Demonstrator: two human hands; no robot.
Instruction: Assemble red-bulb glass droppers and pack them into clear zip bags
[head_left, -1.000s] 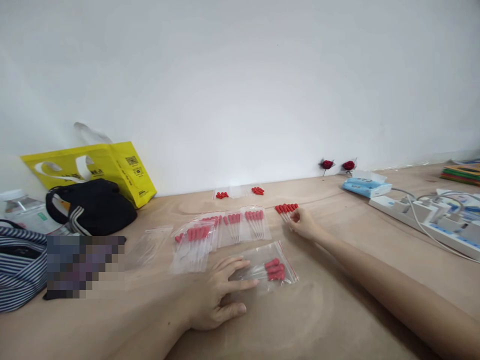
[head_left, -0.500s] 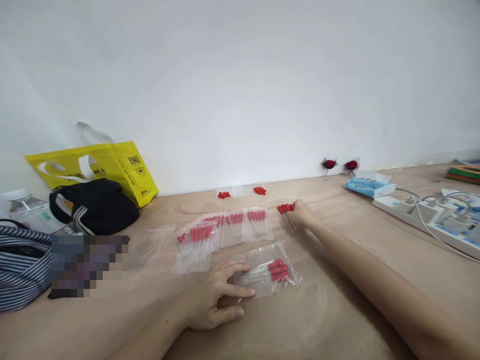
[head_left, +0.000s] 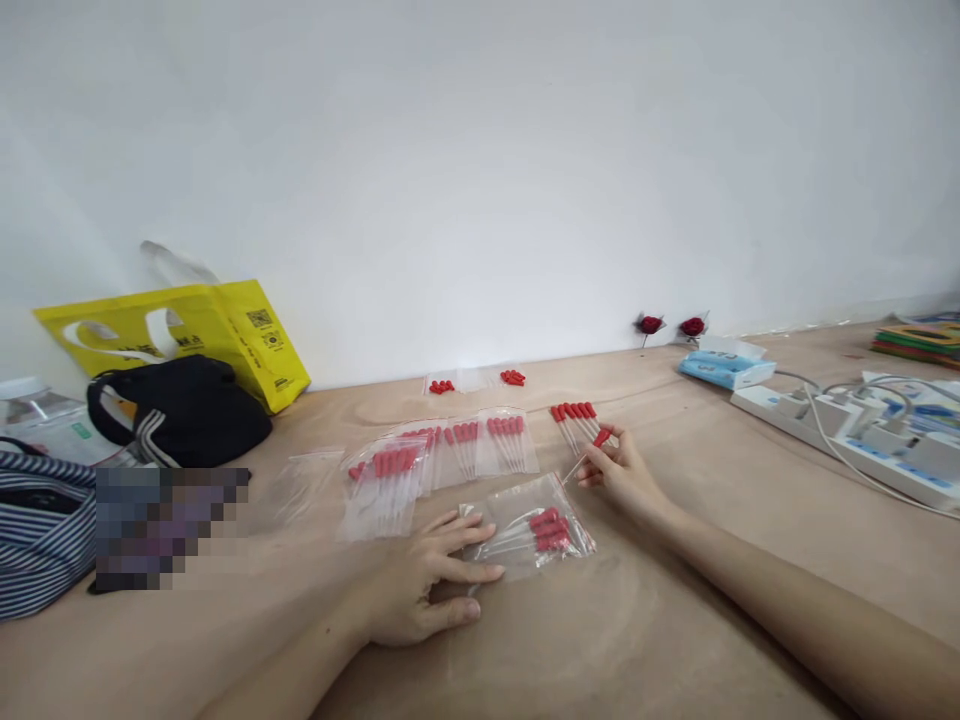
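Note:
My left hand (head_left: 424, 585) lies on the table with spread fingers, its fingertips resting on the near end of a clear zip bag (head_left: 502, 503). Inside that bag are several red-bulbed droppers (head_left: 551, 530), their bulbs toward the red-edged opening. My right hand (head_left: 619, 470) pinches a single dropper (head_left: 602, 437) by its red bulb, the thin stem slanting down left toward the bag's mouth. Just beyond it, a row of loose droppers (head_left: 574, 411) lies on the table, bulbs away from me.
Filled bags of droppers (head_left: 465, 450) overlap in the middle, and more bags (head_left: 480, 379) lie by the wall. Flat clear bags (head_left: 300, 490) are at left, near a black pouch (head_left: 195, 410) and yellow bag (head_left: 277, 340). A power strip (head_left: 847, 440) and tissue pack (head_left: 724, 366) stand right.
My right hand has come back toward me from the loose droppers with one dropper in its fingers. My left hand stays on the bag. The view has shifted slightly.

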